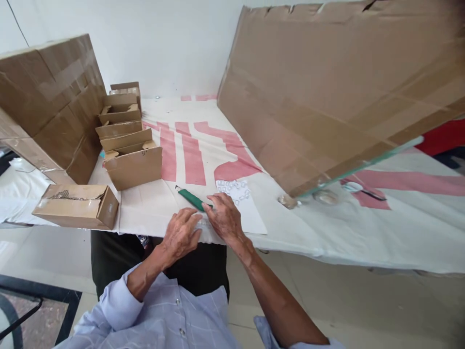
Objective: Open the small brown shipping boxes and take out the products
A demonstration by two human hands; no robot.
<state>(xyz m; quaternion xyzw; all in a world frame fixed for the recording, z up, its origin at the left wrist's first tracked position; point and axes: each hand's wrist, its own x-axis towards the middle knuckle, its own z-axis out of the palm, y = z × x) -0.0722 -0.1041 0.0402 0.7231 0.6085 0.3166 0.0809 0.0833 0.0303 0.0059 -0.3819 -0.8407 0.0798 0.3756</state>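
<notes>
A green-handled cutter knife [191, 199] lies on the cloth-covered table, its narrow tip pointing to the far left. My right hand [227, 219] is over its near end, with thumb and fingers loosely curved and apart. Close to the table's front edge is my left hand [182, 234], fingers bent and slightly spread, with nothing visible in it. Something small and clear [205, 222] shows on the cloth between the hands, too faint to name. Partly under my right hand lies a white sheet [253, 215] with small clear stickers or pieces at its far end.
Open cardboard boxes [136, 169] stand in a row on the left, before a stack of taped cartons [54, 97]. A closed carton [72, 206] lies at the front-left edge. A large carton [327, 87] fills the right; tape rolls [325, 197] and scissors [368, 191] lie beside it.
</notes>
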